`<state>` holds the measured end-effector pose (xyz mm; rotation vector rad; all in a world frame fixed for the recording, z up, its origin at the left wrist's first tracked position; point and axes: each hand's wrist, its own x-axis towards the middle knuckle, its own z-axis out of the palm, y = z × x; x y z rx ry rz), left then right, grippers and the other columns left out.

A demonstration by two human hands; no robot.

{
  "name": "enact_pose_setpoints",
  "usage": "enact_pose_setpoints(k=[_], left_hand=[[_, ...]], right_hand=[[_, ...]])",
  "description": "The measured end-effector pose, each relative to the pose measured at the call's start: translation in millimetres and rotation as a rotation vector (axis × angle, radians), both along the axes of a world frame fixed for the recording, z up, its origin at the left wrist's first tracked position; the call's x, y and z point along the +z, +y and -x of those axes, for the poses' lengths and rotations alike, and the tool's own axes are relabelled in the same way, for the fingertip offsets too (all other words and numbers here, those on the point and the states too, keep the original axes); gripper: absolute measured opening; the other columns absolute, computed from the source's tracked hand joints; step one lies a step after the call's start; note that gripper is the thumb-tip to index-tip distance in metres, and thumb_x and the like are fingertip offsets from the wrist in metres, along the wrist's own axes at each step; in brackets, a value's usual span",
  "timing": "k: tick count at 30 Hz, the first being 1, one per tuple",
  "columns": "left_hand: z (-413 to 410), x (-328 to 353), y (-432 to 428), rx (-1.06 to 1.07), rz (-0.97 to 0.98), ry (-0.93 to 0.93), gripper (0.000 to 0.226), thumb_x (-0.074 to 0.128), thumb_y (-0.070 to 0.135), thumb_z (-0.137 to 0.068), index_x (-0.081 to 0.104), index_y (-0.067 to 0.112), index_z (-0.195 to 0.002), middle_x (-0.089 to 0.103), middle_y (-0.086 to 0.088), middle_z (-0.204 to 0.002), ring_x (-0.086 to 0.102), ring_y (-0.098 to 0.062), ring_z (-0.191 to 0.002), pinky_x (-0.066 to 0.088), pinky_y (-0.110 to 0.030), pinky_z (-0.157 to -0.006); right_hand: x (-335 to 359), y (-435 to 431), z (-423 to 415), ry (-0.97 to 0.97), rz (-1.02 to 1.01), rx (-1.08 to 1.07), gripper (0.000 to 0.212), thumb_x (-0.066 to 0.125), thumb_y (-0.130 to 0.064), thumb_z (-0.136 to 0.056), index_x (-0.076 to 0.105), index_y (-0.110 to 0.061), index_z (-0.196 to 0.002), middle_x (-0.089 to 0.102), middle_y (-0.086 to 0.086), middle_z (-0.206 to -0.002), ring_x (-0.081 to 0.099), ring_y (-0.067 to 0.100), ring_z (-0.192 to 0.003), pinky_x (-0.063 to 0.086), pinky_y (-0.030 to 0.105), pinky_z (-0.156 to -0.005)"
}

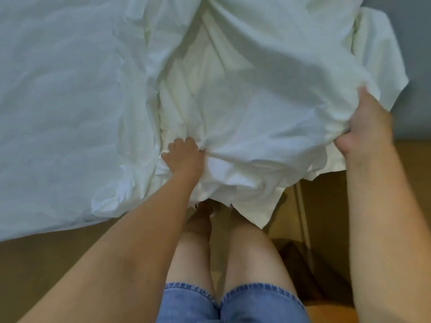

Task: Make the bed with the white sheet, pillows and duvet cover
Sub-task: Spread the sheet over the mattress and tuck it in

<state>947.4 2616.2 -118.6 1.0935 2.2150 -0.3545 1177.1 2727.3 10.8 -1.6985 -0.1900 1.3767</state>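
Note:
A crumpled white duvet cover lies bunched over the near right corner of the bed and hangs off its edge toward the floor. My left hand grips a fold of it near the middle of the bed's near edge. My right hand grips the same cloth farther right and holds it raised, with the fabric gathered between thumb and fingers. The left part of the bed is covered by a smoother white sheet. No pillow is in view.
I stand at the bed's near edge on a wooden floor, legs and blue denim shorts below. A thin pale rail or cable runs along the floor at right. A grey wall lies beyond the bed's right side.

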Motion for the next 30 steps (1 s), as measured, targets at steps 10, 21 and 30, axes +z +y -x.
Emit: enact_pose_setpoints(k=[10,21,30], left_hand=[[22.2,96.5,19.9,1.426,-0.800,-0.814,0.014,0.054,0.017,-0.086,0.063,0.017,-0.076,0.066,0.007,-0.062,0.064,-0.003,-0.058,0.049,-0.017,-0.054],[-60.5,86.7,19.2,0.054,-0.467,-0.186,0.088,0.052,0.060,-0.081,0.016,0.018,-0.150,0.012,-0.008,-0.157,0.000,-0.027,-0.145,0.000,-0.043,-0.114],[-100.3,99.7,52.5,0.451,-0.368,-0.909,0.047,0.028,0.048,-0.100,0.067,0.021,-0.097,0.068,0.013,-0.082,0.064,0.001,-0.086,0.050,-0.012,-0.077]], right_hand=[[-48.7,-29.9,-9.5,-0.237,0.318,0.596,0.014,0.073,-0.022,-0.083,0.064,-0.016,-0.090,0.069,-0.002,-0.085,0.068,0.008,-0.063,0.052,0.018,-0.049],[-32.8,-19.3,39.7,0.418,0.139,0.402,0.032,0.049,-0.030,-0.098,0.060,-0.011,-0.121,0.072,0.005,-0.105,0.069,0.020,-0.097,0.055,0.037,-0.085],[-35.9,-18.9,30.8,0.116,0.024,0.984,0.032,0.029,-0.048,-0.100,0.055,-0.032,-0.110,0.061,-0.014,-0.117,0.053,0.006,-0.118,0.038,0.023,-0.100]])
